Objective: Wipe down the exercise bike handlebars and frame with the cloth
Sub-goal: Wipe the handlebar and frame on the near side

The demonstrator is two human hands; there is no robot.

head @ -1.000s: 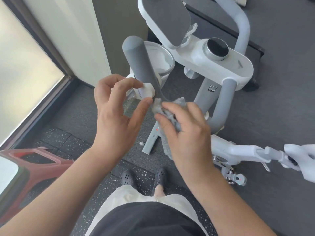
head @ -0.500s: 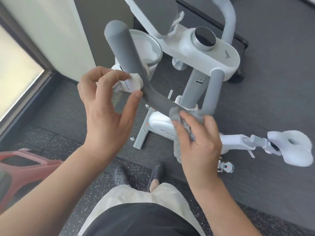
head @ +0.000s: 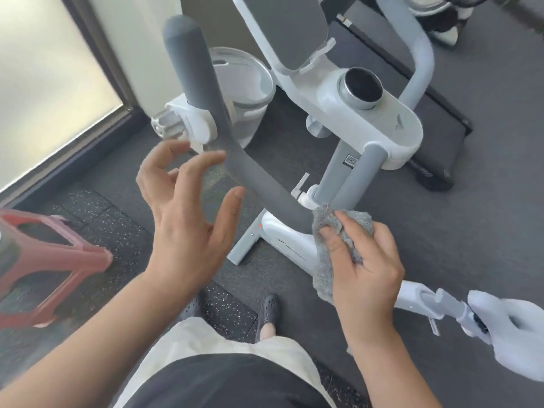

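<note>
My right hand (head: 365,260) grips the grey cloth (head: 341,231), fingers curled round it, and presses it to the lower end of the grey handlebar (head: 206,107) at about four o'clock from centre, right where that bar meets the white frame (head: 291,245); a tail of cloth hangs below my palm. My left hand (head: 185,219) hovers at nine o'clock of the cloth, fingers spread and loosely bent, holding nothing, just short of the bar's bend; the round knob (head: 360,88) sits on the white console (head: 391,128) toward one o'clock, and a red stool (head: 59,257) stands on the floor (head: 441,225) at eight o'clock.
</note>
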